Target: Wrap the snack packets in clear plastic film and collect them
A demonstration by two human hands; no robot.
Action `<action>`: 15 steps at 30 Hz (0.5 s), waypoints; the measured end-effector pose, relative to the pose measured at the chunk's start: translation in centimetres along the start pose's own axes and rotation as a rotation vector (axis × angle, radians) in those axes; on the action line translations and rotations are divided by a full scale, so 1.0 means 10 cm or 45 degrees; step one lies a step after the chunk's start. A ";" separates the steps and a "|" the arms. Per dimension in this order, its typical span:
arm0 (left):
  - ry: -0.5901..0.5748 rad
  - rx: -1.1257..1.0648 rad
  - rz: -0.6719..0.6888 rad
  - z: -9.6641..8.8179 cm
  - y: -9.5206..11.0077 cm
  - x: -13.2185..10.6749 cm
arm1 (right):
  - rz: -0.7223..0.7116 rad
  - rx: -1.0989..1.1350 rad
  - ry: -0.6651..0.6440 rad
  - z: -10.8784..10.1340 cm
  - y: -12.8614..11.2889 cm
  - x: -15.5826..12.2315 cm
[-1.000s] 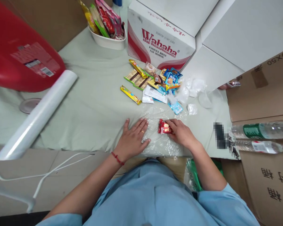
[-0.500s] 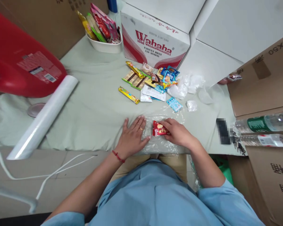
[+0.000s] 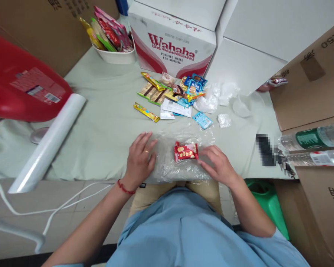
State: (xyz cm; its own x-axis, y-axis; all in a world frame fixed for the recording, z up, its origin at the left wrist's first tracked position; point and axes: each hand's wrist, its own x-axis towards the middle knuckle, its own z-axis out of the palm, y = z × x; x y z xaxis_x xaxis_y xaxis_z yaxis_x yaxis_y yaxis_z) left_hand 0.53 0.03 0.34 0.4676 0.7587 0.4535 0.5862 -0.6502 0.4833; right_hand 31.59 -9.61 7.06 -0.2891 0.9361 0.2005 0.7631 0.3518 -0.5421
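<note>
A small red snack packet (image 3: 186, 151) lies flat on a sheet of clear plastic wrap (image 3: 169, 168) at the table's near edge. To its right is my right hand (image 3: 217, 165), fingers apart and curved toward the packet, holding nothing. My left hand (image 3: 140, 157) is at the left edge of the wrap, its fingers stretched out and empty; whether it touches the film I cannot tell. Beyond the wrap lie a blue sachet (image 3: 202, 120), a yellow snack stick (image 3: 146, 112) and a crumpled bit of clear plastic (image 3: 224, 120).
Several snack packets (image 3: 174, 94) are heaped before a Wahaha water carton (image 3: 172, 48). A roll of plastic film (image 3: 48, 142) lies at left beside a large red jug (image 3: 30, 81). A white basket (image 3: 117, 57) of snacks stands behind. Bottles (image 3: 314, 159) and keys (image 3: 288, 168) are at right.
My right hand has let go of the red packet and moved right, off it. My left hand has slid left across the plastic wrap. The view has shifted slightly.
</note>
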 end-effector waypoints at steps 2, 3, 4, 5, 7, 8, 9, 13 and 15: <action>-0.041 -0.034 0.229 -0.12 0.05 -0.07 | -0.065 -0.019 -0.014 0.03 -0.06 -0.22; -0.140 -0.065 0.335 -0.17 0.08 -0.11 | -0.080 -0.044 -0.059 0.07 -0.08 -0.33; -0.275 -0.092 0.413 -0.21 0.10 -0.13 | -0.079 -0.080 -0.113 0.13 -0.09 -0.44; -0.417 -0.106 0.453 -0.24 0.11 -0.15 | -0.059 -0.123 -0.164 0.19 -0.10 -0.53; -0.643 -0.093 0.429 -0.26 0.10 -0.17 | 0.023 -0.191 -0.219 0.31 -0.08 -0.66; -0.704 -0.083 0.395 -0.26 0.08 -0.17 | 0.063 -0.189 -0.225 0.34 -0.06 -0.69; -0.731 -0.079 0.364 -0.25 0.05 -0.17 | 0.086 -0.153 -0.217 0.36 -0.05 -0.70; -0.696 -0.049 0.248 -0.19 -0.04 -0.09 | 0.101 0.188 -0.165 0.20 -0.02 -0.54; -0.658 -0.025 0.170 -0.16 -0.05 -0.02 | 0.126 0.341 -0.118 0.03 -0.03 -0.39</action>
State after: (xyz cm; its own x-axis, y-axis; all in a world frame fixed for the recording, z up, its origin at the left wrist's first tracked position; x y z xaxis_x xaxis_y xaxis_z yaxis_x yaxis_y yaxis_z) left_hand -0.97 0.13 1.17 0.8050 0.5870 0.0864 0.4893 -0.7391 0.4630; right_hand 32.28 -13.34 6.18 -0.2814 0.9572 0.0672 0.6145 0.2336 -0.7536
